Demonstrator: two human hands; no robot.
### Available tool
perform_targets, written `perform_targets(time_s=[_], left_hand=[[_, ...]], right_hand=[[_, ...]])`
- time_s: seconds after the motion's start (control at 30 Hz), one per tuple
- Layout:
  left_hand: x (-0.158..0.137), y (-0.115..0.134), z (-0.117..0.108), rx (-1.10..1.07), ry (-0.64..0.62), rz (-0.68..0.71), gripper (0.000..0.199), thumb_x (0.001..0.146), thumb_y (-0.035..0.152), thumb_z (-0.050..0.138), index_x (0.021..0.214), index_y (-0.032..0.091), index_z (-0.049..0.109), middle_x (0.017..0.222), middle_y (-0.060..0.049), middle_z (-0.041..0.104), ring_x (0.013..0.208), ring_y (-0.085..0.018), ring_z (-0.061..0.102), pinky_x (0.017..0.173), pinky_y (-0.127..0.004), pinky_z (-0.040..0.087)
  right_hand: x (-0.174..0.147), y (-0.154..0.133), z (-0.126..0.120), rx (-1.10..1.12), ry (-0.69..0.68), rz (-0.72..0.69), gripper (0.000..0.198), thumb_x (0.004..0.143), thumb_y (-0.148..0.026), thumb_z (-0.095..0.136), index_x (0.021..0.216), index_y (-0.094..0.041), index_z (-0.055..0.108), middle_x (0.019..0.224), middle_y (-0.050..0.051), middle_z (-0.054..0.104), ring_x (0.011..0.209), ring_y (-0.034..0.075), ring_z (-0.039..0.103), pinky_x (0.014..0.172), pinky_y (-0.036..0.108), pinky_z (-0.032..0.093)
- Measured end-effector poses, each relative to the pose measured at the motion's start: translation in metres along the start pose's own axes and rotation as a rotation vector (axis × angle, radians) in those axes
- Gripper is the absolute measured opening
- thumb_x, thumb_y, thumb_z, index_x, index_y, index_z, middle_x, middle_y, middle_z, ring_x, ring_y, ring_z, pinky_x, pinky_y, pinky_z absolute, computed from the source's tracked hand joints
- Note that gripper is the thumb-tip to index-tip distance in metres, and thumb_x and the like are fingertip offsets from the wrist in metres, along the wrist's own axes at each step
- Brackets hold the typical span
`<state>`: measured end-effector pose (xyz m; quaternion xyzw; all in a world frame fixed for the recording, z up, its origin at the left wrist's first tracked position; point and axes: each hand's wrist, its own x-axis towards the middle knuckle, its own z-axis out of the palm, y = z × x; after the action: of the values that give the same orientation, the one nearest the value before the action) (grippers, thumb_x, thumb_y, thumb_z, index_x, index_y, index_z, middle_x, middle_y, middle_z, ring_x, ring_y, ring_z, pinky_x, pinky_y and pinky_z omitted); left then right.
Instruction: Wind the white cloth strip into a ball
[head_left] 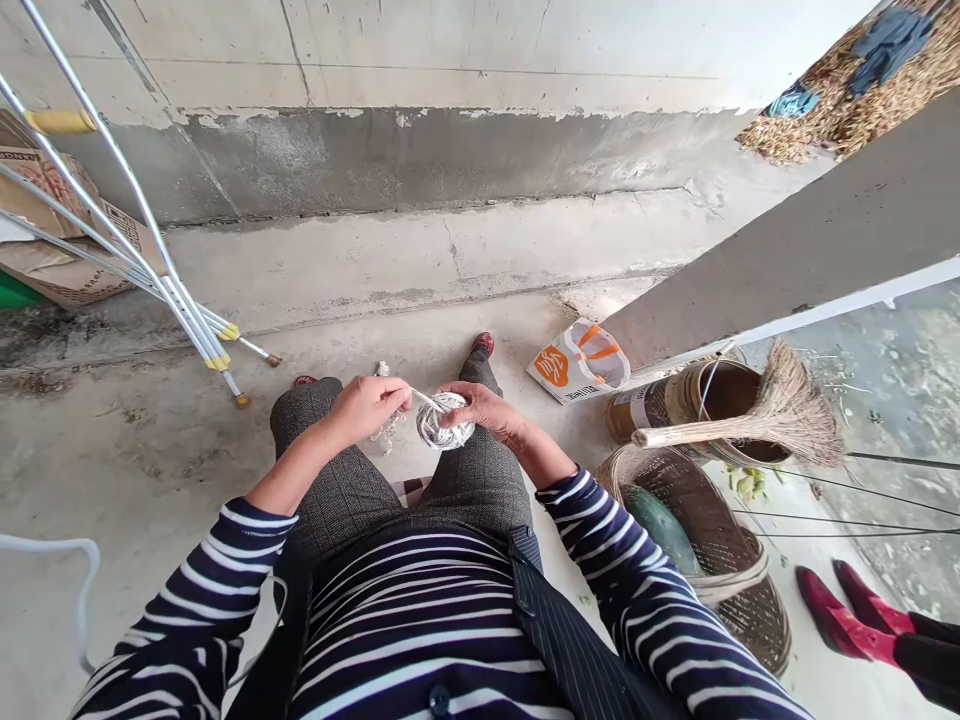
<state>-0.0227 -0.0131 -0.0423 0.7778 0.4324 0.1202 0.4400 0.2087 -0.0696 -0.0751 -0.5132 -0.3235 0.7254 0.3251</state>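
Note:
A ball of white cord (pixel 444 422) sits in front of my knees, wound in many crossing strands. My right hand (pixel 487 412) grips it from the right side, fingers over its top. From the ball a taut strand of cord (pixel 425 398) runs left into my left hand (pixel 373 402), whose fingers are pinched together on it. Below and behind the left hand, a loose bunch of pale cord (pixel 387 432) hangs down or lies near the floor between my legs; its upper end shows above the fingers.
Crutches (pixel 176 285) lean at the left before cardboard boxes (pixel 124 225). To the right stand a paper bag (pixel 559 375), a bucket (pixel 679 395) with a broom (pixel 795 410) across it, and a woven basket (pixel 720 500) holding a dark green round thing. Another person's red shoes (pixel 851 615) show lower right.

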Motion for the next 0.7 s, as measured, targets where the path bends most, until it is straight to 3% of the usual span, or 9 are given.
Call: perform_targets(time_s=[0.1, 0.23, 0.3, 0.43, 0.57, 0.7], left_hand=[[0.009, -0.007, 0.002, -0.103, 0.006, -0.015, 0.033, 0.09, 0.042, 0.058, 0.073, 0.018, 0.074, 0.072, -0.004, 0.074, 0.067, -0.017, 0.065, 0.063, -0.024, 0.045], [0.007, -0.014, 0.003, -0.07, 0.133, -0.008, 0.024, 0.088, 0.041, 0.063, 0.088, 0.02, 0.075, 0.066, 0.0, 0.07, 0.064, -0.016, 0.064, 0.064, -0.022, 0.045], [0.004, -0.013, 0.0, -0.054, 0.13, 0.004, 0.025, 0.09, 0.042, 0.061, 0.086, 0.021, 0.075, 0.066, 0.001, 0.069, 0.063, -0.015, 0.063, 0.065, -0.022, 0.045], [0.001, -0.014, -0.003, -0.094, -0.063, -0.075, 0.03, 0.088, 0.039, 0.061, 0.069, 0.02, 0.072, 0.067, -0.002, 0.072, 0.065, -0.017, 0.066, 0.065, -0.024, 0.047], [-0.002, -0.014, 0.001, -0.529, -0.309, -0.141, 0.039, 0.087, 0.05, 0.067, 0.072, 0.015, 0.075, 0.078, -0.011, 0.078, 0.074, -0.021, 0.071, 0.068, -0.029, 0.053], [0.002, -0.011, 0.0, -0.806, -0.262, -0.148, 0.047, 0.085, 0.058, 0.073, 0.072, 0.013, 0.071, 0.074, -0.011, 0.074, 0.066, -0.018, 0.066, 0.064, -0.029, 0.052]], right_hand=[[-0.001, 0.0, 0.002, -0.003, -0.024, 0.0, 0.053, 0.046, -0.017, 0.089, 0.096, -0.017, 0.071, 0.077, -0.005, 0.072, 0.074, 0.015, 0.062, 0.074, 0.027, 0.047], [0.0, 0.004, -0.002, -0.001, -0.012, 0.009, 0.052, 0.047, -0.018, 0.088, 0.096, -0.017, 0.072, 0.079, -0.004, 0.072, 0.074, 0.015, 0.063, 0.074, 0.027, 0.047], [0.002, 0.005, -0.007, 0.001, 0.009, 0.01, 0.052, 0.047, -0.02, 0.088, 0.096, -0.017, 0.072, 0.079, -0.003, 0.073, 0.073, 0.015, 0.063, 0.072, 0.027, 0.047], [0.006, 0.005, -0.016, -0.001, 0.059, -0.012, 0.052, 0.046, -0.022, 0.088, 0.095, -0.017, 0.07, 0.078, -0.002, 0.072, 0.07, 0.016, 0.063, 0.069, 0.028, 0.047], [0.01, 0.0, -0.023, -0.019, 0.106, -0.058, 0.054, 0.045, -0.021, 0.09, 0.095, -0.017, 0.068, 0.079, -0.003, 0.071, 0.073, 0.015, 0.063, 0.071, 0.028, 0.047], [0.008, -0.002, -0.022, -0.053, 0.101, -0.062, 0.057, 0.042, -0.017, 0.091, 0.094, -0.017, 0.069, 0.077, -0.005, 0.07, 0.073, 0.015, 0.06, 0.072, 0.027, 0.046]])
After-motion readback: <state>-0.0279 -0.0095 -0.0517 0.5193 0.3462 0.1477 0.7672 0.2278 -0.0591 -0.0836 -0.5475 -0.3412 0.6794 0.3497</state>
